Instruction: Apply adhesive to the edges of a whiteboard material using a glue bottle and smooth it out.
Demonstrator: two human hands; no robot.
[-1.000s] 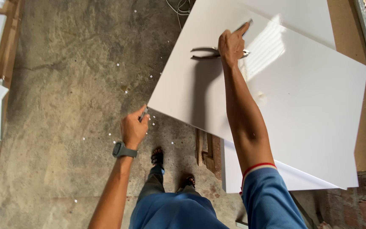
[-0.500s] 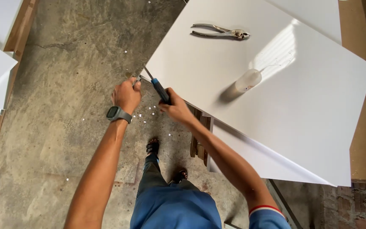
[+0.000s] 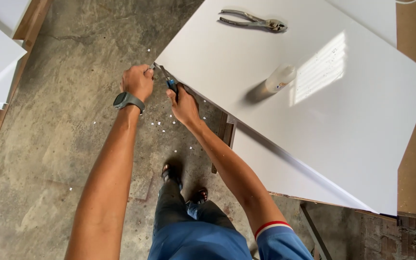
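- Nearest, at six o'clock, the person's blue shorts and sandalled feet stand on a concrete floor [image 3: 63,159] sprinkled with small white chips
- Both forearms reach up toward eleven o'clock and meet at the near corner of a large white panel [image 3: 314,125], which overhangs its wooden support, probably so the edge can be worked freely
- The right hand [image 3: 185,105] is closed around a blue-handled tool [image 3: 168,81], its thin metal end angled against the panel corner
- The left hand [image 3: 137,82], a dark watch [image 3: 127,100] on its wrist, is curled shut, pinching the tool's tip at the corner, seemingly to steady it
- Farther, at one o'clock, a small pale bottle [image 3: 280,78] lies on the panel
- Farthest, at twelve o'clock, metal pliers [image 3: 253,20] rest on the panel
- Half a second earlier the hands held the same grip; the view has since shifted slightly, nothing else changed
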